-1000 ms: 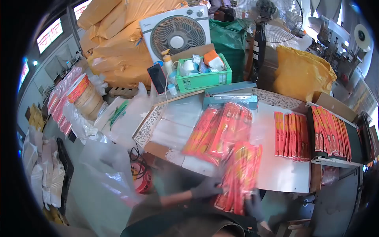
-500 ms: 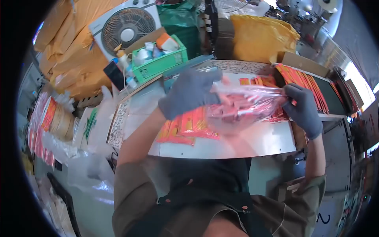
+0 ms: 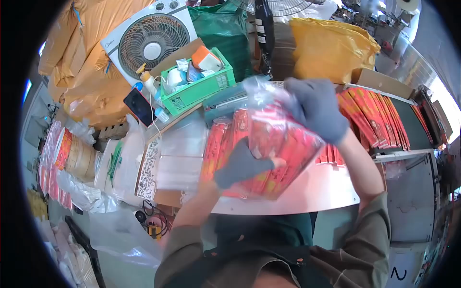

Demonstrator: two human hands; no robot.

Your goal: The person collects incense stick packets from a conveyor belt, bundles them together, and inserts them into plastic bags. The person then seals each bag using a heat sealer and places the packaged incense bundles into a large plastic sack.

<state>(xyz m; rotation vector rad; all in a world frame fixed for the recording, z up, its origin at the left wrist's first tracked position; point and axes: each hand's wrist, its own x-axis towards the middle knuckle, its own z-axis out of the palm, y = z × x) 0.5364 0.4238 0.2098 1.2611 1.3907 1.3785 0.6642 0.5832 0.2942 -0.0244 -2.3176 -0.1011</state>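
Note:
A clear plastic bag of flat red packets (image 3: pixel 283 165) is tilted above the front of the white table (image 3: pixel 331 187). My right hand (image 3: pixel 317 110), in a grey glove, is closed at the bag's crumpled upper end and slightly blurred. My left hand (image 3: pixel 245 165), gloved with bare fingertips, holds the bag's lower left side, its thumb pointing up. Just left of the bag, more red packets in clear wrap (image 3: pixel 217 144) lie on the table. Part of a row of loose red packets (image 3: pixel 331 154) shows behind the bag at right.
Fanned red packets (image 3: pixel 372 115) lie on a dark surface at right. Clear plastic sheets (image 3: pixel 180 163) are stacked at left. Behind are a green crate (image 3: pixel 199 89) of small items, a phone (image 3: pixel 139 106), a box fan (image 3: pixel 152 48) and a yellow sack (image 3: pixel 331 50).
The bag has swung from a stretched, sideways position to a tilted upright one. My right hand has moved left to its top, and my left hand has come down to its lower side.

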